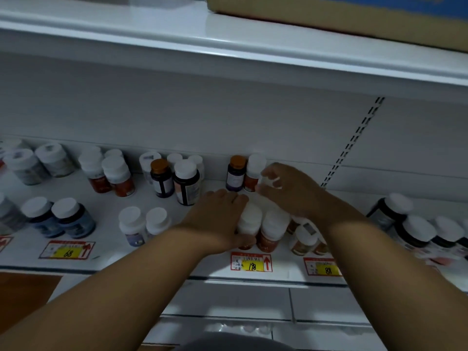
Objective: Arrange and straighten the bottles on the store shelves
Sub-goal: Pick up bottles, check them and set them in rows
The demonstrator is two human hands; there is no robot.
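Both hands work the shelf [162, 259]: my left hand [217, 219] wraps a white-capped bottle [249, 221] near the front edge; my right hand [291, 188], farther in, pinches a clear bottle [268, 182]. Next, I'd square each into its row.

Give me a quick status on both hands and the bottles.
Left hand grips front white-capped bottle. Right hand pinches back white-capped bottle. Nothing in the way.
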